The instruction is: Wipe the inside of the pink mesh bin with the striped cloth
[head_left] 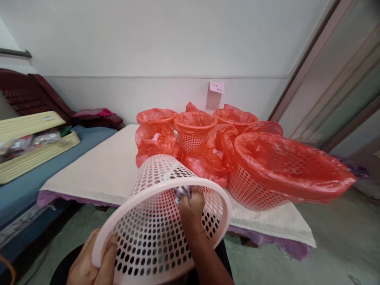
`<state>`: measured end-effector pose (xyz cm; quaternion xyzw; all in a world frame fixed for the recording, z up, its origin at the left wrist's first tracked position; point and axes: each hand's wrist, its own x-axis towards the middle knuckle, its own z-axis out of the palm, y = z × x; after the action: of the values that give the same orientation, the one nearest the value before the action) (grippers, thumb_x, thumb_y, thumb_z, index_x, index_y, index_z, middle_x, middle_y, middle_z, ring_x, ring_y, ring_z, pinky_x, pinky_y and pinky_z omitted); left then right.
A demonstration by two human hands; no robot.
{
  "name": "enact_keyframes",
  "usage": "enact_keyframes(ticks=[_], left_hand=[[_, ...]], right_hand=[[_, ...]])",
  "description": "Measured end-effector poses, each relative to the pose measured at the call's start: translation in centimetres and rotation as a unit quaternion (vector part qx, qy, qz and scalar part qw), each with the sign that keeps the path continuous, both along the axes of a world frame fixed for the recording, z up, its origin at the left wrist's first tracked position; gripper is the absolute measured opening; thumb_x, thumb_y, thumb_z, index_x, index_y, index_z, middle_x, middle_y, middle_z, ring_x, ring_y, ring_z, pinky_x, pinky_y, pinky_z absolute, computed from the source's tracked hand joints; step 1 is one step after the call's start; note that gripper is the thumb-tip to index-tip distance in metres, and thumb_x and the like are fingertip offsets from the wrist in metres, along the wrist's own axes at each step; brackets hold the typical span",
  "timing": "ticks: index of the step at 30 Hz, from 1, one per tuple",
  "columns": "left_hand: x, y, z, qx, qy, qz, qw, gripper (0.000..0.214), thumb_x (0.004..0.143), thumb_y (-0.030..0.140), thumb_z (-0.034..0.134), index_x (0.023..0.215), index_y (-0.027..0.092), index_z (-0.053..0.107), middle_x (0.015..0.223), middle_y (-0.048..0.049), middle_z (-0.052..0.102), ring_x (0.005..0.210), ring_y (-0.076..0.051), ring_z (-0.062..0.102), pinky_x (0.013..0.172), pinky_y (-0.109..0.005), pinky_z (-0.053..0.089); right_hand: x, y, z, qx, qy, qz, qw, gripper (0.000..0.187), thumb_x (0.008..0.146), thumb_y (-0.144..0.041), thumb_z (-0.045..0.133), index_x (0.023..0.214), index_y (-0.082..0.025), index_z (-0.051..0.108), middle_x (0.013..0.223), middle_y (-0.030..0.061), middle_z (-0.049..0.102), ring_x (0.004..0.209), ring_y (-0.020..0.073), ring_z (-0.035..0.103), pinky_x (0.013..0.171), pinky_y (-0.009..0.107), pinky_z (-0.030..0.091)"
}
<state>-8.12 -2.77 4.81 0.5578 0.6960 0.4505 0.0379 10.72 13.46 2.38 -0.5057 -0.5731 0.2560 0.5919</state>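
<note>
Here, left hand grips basket rim; right hand fingers pinch paper inside.

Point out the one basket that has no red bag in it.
The tilted white basket held by the left hand, right hand inside; the baskets on the table all wear red liners.

Single head view, close, facing forward-down over table.
</note>
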Motion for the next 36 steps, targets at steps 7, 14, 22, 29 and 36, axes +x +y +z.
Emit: enact_keyframes(ticks=[7, 14, 22, 29, 36], left_hand=[[-0.1, 0.0, 2.0, -0.018, -0.009, 0.032, 0.999, 0.027, 0.090, 0.046, 0.052, 0.107, 0.028, 0.063, 0.086, 0.0011, 0.064, 0.078, -0.017, 0.065, 0.068, -0.026, 0.054], [-0.8, 1.4, 4.9, 0.011, 0.058, 0.033, 0.998, 0.022, 0.087, 0.045, 0.055, 0.093, 0.027, 0.067, 0.080, 0.0027, 0.060, 0.069, -0.015, 0.060, 0.058, -0.026, 0.047], [-1.2, 3.8, 6.4, 0.032, 0.126, -0.056, 0.990, 0.028, 0.092, 0.034, 0.051, 0.116, 0.030, 0.064, 0.079, 0.0028, 0.052, 0.068, -0.014, 0.054, 0.064, -0.027, 0.043], [-1.4, 6.5, 7.5, -0.024, 0.071, -0.085, 0.994, 0.027, 0.090, 0.040, 0.055, 0.112, 0.030, 0.067, 0.083, 0.0041, 0.059, 0.075, -0.013, 0.058, 0.067, -0.024, 0.044], [0.4, 5.8, 7.8, -0.032, 0.029, -0.061, 0.997, 0.035, 0.085, 0.049, 0.060, 0.113, 0.029, 0.066, 0.099, 0.0012, 0.064, 0.090, -0.017, 0.063, 0.076, -0.026, 0.046]], right_hand=[[-2.2, -1.0, -1.8, -0.099, -0.423, 0.128, 0.892, 0.040, 0.082, -0.011, 0.046, 0.116, -0.016, 0.067, 0.108, 0.0168, 0.065, 0.101, 0.0301, 0.061, 0.090, 0.040, 0.046], [-1.8, -6.5, -1.8, -0.013, -0.360, 0.396, 0.845, 0.013, 0.076, -0.015, 0.056, 0.083, -0.019, 0.066, 0.095, 0.0050, 0.063, 0.091, 0.0195, 0.057, 0.082, 0.028, 0.046], [1.6, -9.5, -3.0, 0.002, -0.424, 0.325, 0.845, 0.006, 0.077, -0.024, 0.067, 0.082, -0.021, 0.066, 0.095, 0.0074, 0.065, 0.092, 0.0260, 0.057, 0.084, 0.040, 0.047], [-0.2, -11.6, -6.9, 0.092, -0.374, 0.272, 0.882, 0.027, 0.091, -0.029, 0.060, 0.118, -0.026, 0.057, 0.110, 0.0071, 0.065, 0.095, 0.0250, 0.059, 0.081, 0.040, 0.051], [-2.2, -12.1, -8.7, 0.117, -0.337, 0.224, 0.907, 0.029, 0.085, -0.027, 0.062, 0.113, -0.028, 0.057, 0.097, 0.0059, 0.064, 0.082, 0.0238, 0.059, 0.068, 0.035, 0.052]])
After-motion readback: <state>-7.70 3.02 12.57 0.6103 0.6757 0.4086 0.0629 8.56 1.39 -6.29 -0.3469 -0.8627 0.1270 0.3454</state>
